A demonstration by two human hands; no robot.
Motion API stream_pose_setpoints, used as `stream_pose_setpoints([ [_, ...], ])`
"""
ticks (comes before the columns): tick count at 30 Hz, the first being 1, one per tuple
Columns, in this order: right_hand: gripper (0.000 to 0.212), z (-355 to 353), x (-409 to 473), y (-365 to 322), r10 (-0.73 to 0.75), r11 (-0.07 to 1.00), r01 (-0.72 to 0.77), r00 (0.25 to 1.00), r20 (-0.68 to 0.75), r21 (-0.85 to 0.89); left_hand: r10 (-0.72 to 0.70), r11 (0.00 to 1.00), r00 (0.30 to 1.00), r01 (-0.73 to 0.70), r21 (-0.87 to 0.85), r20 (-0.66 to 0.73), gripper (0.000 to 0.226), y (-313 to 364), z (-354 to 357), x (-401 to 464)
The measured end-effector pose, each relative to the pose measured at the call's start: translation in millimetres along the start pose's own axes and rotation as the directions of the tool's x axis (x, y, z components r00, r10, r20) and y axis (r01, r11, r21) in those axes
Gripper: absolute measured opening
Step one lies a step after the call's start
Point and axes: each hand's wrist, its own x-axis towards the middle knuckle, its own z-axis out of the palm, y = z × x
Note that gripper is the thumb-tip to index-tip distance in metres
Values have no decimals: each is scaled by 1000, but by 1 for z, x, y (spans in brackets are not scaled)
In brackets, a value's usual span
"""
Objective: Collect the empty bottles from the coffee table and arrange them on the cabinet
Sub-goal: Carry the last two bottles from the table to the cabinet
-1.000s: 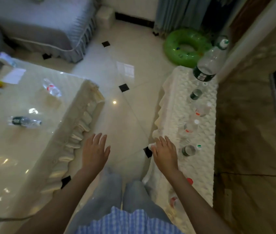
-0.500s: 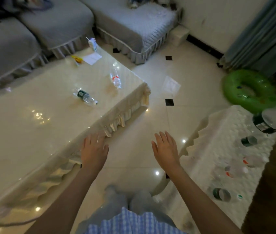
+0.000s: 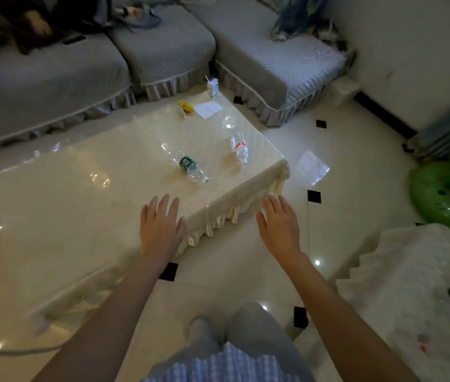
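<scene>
Two clear empty bottles lie on their sides on the glossy cream coffee table [image 3: 80, 205]: a green-labelled bottle [image 3: 189, 166] near the middle and a red-labelled bottle [image 3: 239, 147] nearer the right corner. My left hand [image 3: 160, 226] hovers flat over the table's near edge, fingers straight, holding nothing. My right hand [image 3: 280, 224] is spread just off the table's near corner, also holding nothing. The white-covered cabinet [image 3: 400, 271] sits at the lower right, with blurred bottles on it near the frame's edge.
A small drink carton [image 3: 212, 88], a white paper [image 3: 208, 109] and a yellow item [image 3: 186, 106] sit at the table's far end. Grey sofas [image 3: 163, 48] ring the far side. A green inflatable ring [image 3: 449, 199] lies on the tiled floor at right.
The view has swung left from the cabinet to the coffee table. Both hands have come forward, the left now over the table edge, the right at its corner.
</scene>
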Motion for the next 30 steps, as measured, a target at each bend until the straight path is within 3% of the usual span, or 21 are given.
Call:
stream_pose_setpoints([
  [5, 41, 2, 46, -2, -20, 999, 22, 995, 99, -24, -24, 1000, 999, 24, -10, -22, 46, -5, -1, 38],
  [18, 43, 39, 210, 63, -71, 992, 63, 995, 68, 107, -121, 993, 993, 121, 3, 3, 48, 45, 33, 191],
  [23, 40, 46, 274, 89, -104, 992, 100, 993, 46, 83, -170, 985, 985, 168, -38, -41, 45, 72, 47, 246],
  [30, 40, 78, 340, 105, -144, 988, 138, 986, 89, 71, -218, 973, 976, 218, -72, 3, 47, 79, 86, 301],
])
